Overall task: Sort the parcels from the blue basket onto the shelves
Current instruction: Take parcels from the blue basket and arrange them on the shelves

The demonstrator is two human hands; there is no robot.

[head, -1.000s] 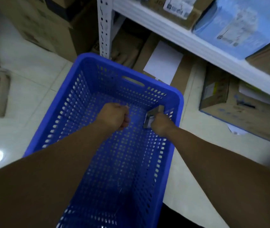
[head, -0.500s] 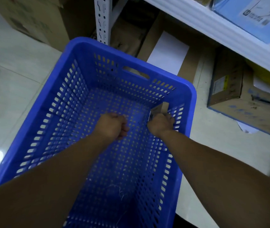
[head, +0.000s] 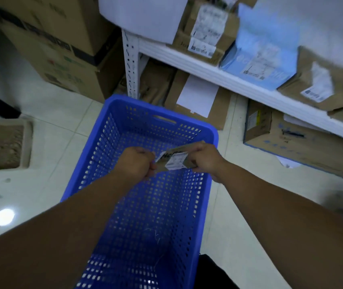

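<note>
A small brown parcel (head: pixel 174 160) with a white label hangs above the blue basket (head: pixel 108 130), held between both hands. My left hand (head: pixel 135 164) grips its left end with curled fingers. My right hand (head: pixel 205 160) grips its right end. The basket stands on the floor and its perforated bottom shows no other parcel. The white shelf (head: pixel 218 77) runs from upper centre to the right and carries several brown boxes and a light blue parcel (head: pixel 256 57).
Large cardboard boxes (head: pixel 62 44) are stacked at the upper left beside the shelf post (head: pixel 131 65). More boxes (head: pixel 287 138) lie on the floor under the shelf. A beige tray (head: pixel 5 144) sits on the tiled floor at the left.
The parcel has come up from the basket's right wall, and my left hand has now taken its other end. The view has tilted up toward the shelf.
</note>
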